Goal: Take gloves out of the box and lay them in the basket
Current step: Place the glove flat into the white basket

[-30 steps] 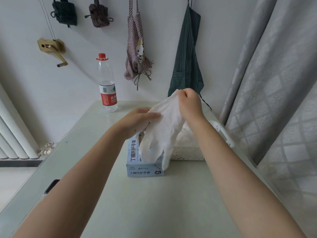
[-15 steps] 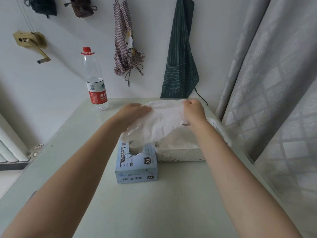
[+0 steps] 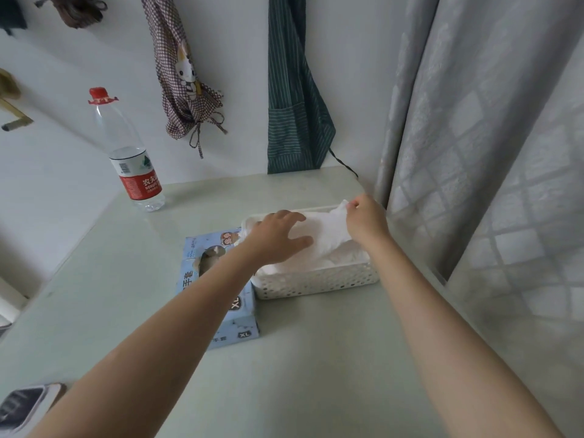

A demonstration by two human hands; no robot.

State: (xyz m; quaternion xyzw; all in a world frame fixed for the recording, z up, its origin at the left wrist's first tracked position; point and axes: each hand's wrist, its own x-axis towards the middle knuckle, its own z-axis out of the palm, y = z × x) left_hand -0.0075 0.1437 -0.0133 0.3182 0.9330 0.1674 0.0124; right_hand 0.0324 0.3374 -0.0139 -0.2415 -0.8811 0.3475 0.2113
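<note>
I have a white glove [image 3: 325,230] spread over the white perforated basket [image 3: 316,281], right of centre in the frame. My left hand [image 3: 278,240] lies flat on it with fingers straight, pressing it down onto the gloves already piled there. My right hand [image 3: 363,221] pinches the glove's far end, up by the basket's back rim near the curtain [image 3: 474,184].

The blue glove box [image 3: 218,289] sits just beside the basket's left wall, partly under my left forearm.

My worries: the pinched end sits above the rim, so if I let go carelessly it may flop outside the basket onto the surface [image 3: 300,374]. The thin material may also cling to my palm and lift out when I withdraw. And my forearm, crossing the box, could nudge it as I pull back.
</note>
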